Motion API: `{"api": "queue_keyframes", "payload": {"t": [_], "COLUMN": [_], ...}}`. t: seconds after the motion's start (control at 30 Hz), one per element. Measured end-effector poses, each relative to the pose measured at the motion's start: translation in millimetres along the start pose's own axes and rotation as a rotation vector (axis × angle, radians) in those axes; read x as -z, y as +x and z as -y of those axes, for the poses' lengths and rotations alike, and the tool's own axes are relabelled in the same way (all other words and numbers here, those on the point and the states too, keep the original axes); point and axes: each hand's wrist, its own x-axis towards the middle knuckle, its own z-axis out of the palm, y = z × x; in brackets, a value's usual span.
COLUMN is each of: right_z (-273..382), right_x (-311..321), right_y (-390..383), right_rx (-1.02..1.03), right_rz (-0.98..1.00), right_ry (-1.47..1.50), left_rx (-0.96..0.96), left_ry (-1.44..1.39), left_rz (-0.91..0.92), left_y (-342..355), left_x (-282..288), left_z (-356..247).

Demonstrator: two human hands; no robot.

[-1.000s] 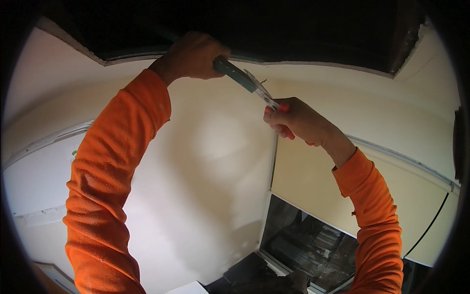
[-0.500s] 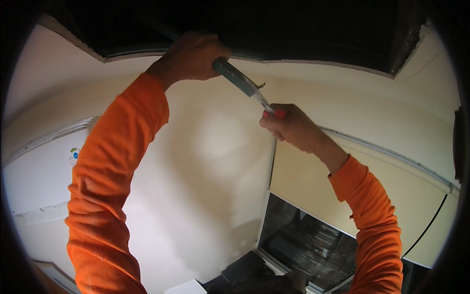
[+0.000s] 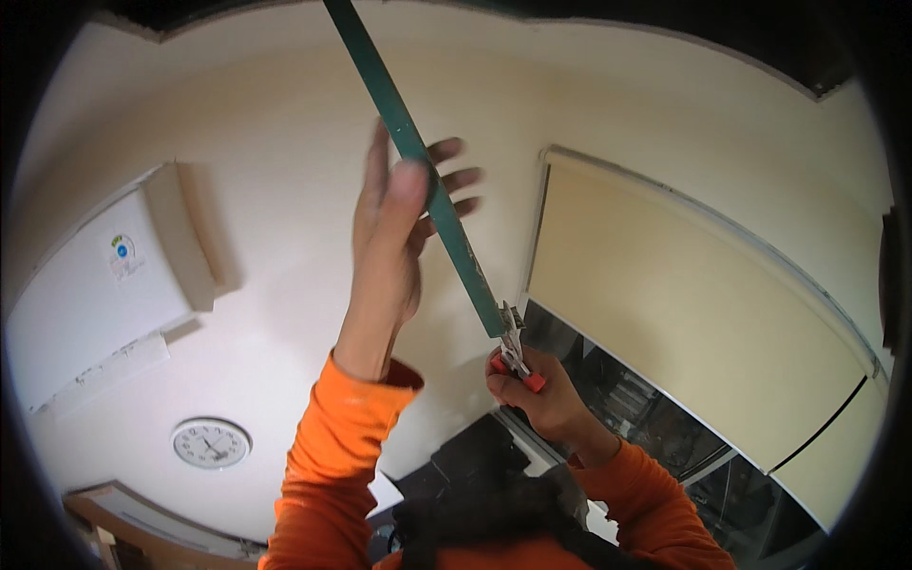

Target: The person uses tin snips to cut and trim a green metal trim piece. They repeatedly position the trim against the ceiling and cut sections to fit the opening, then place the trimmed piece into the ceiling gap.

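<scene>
A long green metal strip (image 3: 456,249) slants from the top edge down to the middle of the view. My right hand (image 3: 546,397) is closed around red-handled pliers (image 3: 513,347). Their jaws are at the strip's lower end, against a small jagged bit of metal there. My left hand (image 3: 389,223) is raised beside the strip with its fingers spread and slightly blurred. Its thumb lies near the strip's face, while several fingers pass behind it and show on the far side; whether it touches the strip is hard to tell.
A dark ceiling opening (image 3: 665,24) with rough edges runs along the top. On the left wall hang a white air conditioner (image 3: 114,285) and a round clock (image 3: 211,444). A cream roller blind (image 3: 693,304) covers part of the window at right. Dark items (image 3: 475,451) are below.
The strip has come down out of the ceiling opening, showing far more length. Both hands are lower; my left hand has loosened from its grip and spread. The view has tilted down.
</scene>
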Motion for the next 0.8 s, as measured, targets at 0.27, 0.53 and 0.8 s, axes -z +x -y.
{"api": "queue_keyframes", "payload": {"t": [0.27,0.53,0.8], "right_z": [0.9,10.7,16.0], "right_x": [-8.0,-1.3,8.2], "right_y": [-6.6,0.1,-4.7], "right_rx": [0.112,0.179,0.084], "right_rz": [0.051,0.088,0.118], "right_ry": [0.118,0.252,0.281], "left_rx": [0.173,0.18,0.178], "left_ry": [-0.341,-0.396,-0.395], "left_rz": [0.024,0.056,0.057], "left_y": [18.5,36.7,36.2], "left_x": [-37.7,-55.9,-65.0], "left_z": [-15.9,-22.6,-19.0]}}
